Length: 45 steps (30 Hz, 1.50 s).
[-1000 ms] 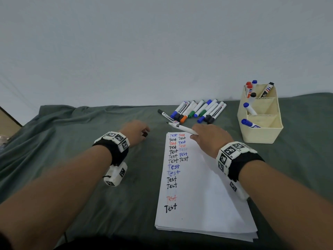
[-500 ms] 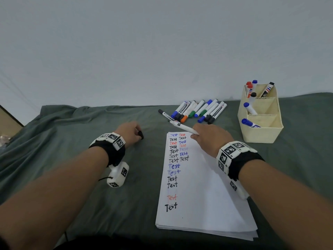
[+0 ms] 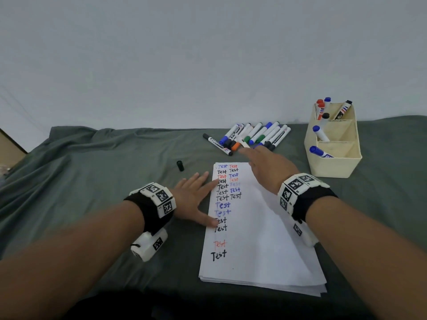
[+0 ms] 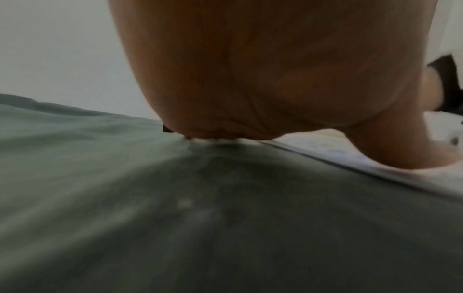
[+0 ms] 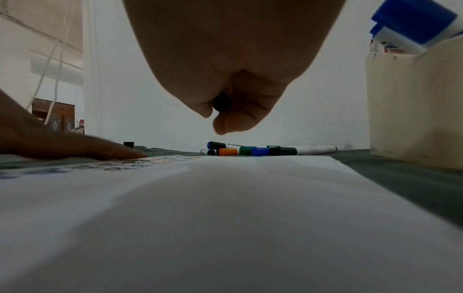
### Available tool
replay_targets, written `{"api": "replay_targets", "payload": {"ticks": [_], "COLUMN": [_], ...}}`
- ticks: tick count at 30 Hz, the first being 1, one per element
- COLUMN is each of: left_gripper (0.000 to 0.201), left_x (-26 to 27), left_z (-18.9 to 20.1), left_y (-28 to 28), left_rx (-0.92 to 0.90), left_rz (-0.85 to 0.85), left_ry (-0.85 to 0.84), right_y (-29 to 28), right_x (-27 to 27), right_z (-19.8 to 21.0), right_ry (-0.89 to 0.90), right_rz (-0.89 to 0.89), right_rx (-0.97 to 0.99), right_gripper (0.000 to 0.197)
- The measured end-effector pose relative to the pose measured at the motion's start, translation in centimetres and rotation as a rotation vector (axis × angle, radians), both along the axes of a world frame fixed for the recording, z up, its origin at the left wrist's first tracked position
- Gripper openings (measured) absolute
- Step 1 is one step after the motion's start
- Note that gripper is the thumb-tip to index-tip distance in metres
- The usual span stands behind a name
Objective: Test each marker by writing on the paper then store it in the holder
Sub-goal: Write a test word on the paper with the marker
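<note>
My right hand [image 3: 265,167] hovers over the top of the paper stack [image 3: 258,239] and grips a white-barrelled marker [image 3: 244,143]. In the right wrist view the marker's black end [image 5: 221,102] shows between the curled fingers. Its black cap [image 3: 180,165] lies loose on the green cloth, left of the paper. My left hand [image 3: 196,197] lies flat with fingers spread, forefinger and thumb on the paper's left edge. The paper carries several written "Test" words. The cream holder [image 3: 335,165] stands at the right with several markers in it.
A row of several capped markers [image 3: 254,137] lies beyond the paper, with one black marker [image 3: 217,144] set apart at its left. Rumpled green cloth [image 3: 92,169] covers the table. A white wall rises behind.
My left hand let go of the black cap, opened and slid right onto the paper's edge. My right hand rose a little with the marker, whose tip now points toward the marker row.
</note>
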<state>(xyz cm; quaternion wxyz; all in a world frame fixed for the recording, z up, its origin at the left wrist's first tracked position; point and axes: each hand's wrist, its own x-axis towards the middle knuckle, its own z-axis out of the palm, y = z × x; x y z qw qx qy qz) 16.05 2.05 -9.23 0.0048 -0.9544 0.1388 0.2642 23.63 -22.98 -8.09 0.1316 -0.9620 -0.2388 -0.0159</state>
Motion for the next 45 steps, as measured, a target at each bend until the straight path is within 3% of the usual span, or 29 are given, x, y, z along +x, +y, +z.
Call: {"api": "replay_targets", "payload": {"ticks": [2, 6, 7, 10, 12, 13, 15, 18, 20, 23, 29, 40, 45], "left_gripper": [0.132, 0.135, 0.136, 0.137, 0.138, 0.138, 0.139, 0.14, 0.14, 0.14, 0.141, 0.143, 0.142], "left_x": [-0.1, 0.3, 0.4, 0.4, 0.4, 0.4, 0.4, 0.3, 0.2, 0.1, 0.0, 0.0, 0.1], "left_z": [-0.7, -1.7, -1.8, -1.9, -1.9, -1.9, -1.9, -1.8, -1.7, -1.5, -1.7, -1.8, -1.7], "left_y": [-0.1, 0.1, 0.1, 0.0, 0.0, 0.1, 0.1, 0.0, -0.1, -0.2, -0.2, -0.3, -0.3], "left_rx": [0.03, 0.014, 0.014, 0.001, -0.015, -0.021, -0.023, -0.019, -0.017, -0.021, -0.013, 0.012, 0.011], "left_rz": [-0.009, 0.004, 0.005, 0.022, 0.034, 0.041, 0.05, 0.053, 0.05, 0.048, 0.048, 0.042, 0.048], "left_ry": [0.005, -0.023, -0.034, -0.061, -0.069, -0.069, -0.066, -0.06, -0.059, -0.061, -0.062, -0.06, -0.054], "right_y": [-0.2, -0.2, -0.2, -0.5, -0.8, -0.9, -0.7, 0.2, 0.6, 0.8, 1.1, 1.4, 1.4], "right_x": [-0.1, -0.7, -0.8, -1.1, -1.7, -1.9, -2.4, -3.6, -4.7, -6.2, -7.2, -7.5, -7.5], "right_z": [0.0, 0.3, 0.6, 2.0, 2.8, 3.0, 2.9, 1.5, 0.0, -2.2, -3.1, -2.9, -3.1], "right_ry": [-0.026, 0.011, 0.014, -0.035, -0.017, 0.014, 0.099, 0.473, 0.657, 0.619, 0.475, 0.472, 0.47], "right_rz": [0.007, 0.093, 0.102, 0.118, 0.036, -0.032, -0.217, -0.423, -0.478, -0.423, -0.272, -0.249, -0.279], "right_rx": [-0.015, 0.059, 0.096, 0.153, 0.409, 0.595, 0.931, 1.481, 1.621, 1.519, 1.205, 1.056, 1.114], "right_gripper": [0.051, 0.082, 0.082, 0.049, 0.021, 0.018, 0.033, 0.019, 0.012, 0.023, 0.014, 0.017, 0.013]}}
